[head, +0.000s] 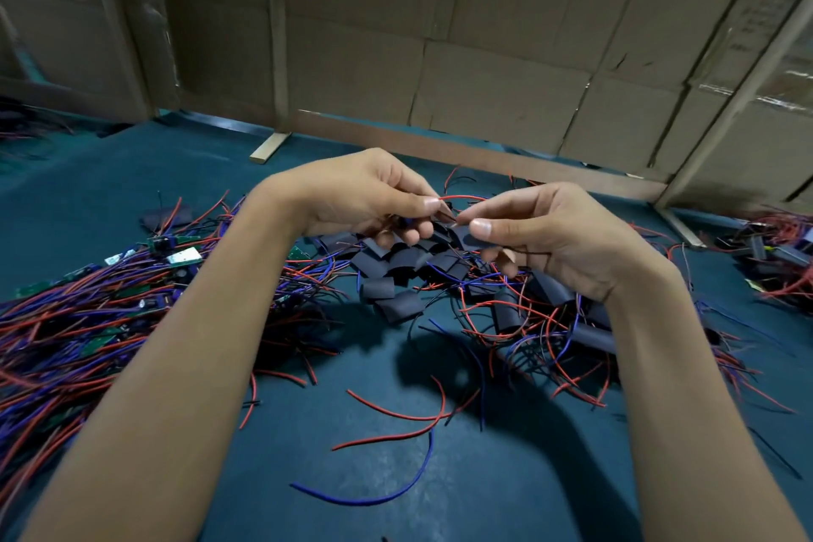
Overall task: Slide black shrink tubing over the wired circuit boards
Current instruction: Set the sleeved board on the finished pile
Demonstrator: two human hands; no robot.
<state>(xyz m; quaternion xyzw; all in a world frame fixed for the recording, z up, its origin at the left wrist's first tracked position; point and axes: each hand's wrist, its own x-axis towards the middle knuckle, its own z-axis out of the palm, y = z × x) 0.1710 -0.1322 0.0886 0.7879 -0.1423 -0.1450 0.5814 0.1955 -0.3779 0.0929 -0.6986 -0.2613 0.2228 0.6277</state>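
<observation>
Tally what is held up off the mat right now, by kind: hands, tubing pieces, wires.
Hands: 2, the left hand and the right hand.
black tubing piece, pinched by the right hand: 1.
red wire, arching between the hands and pinched by the left hand: 1.
Total: 4. Anything else the left hand grips is hidden under its fingers.

Dim overhead light, soft arm shadows on the mat (308, 475), blurred, bowed edges.
</observation>
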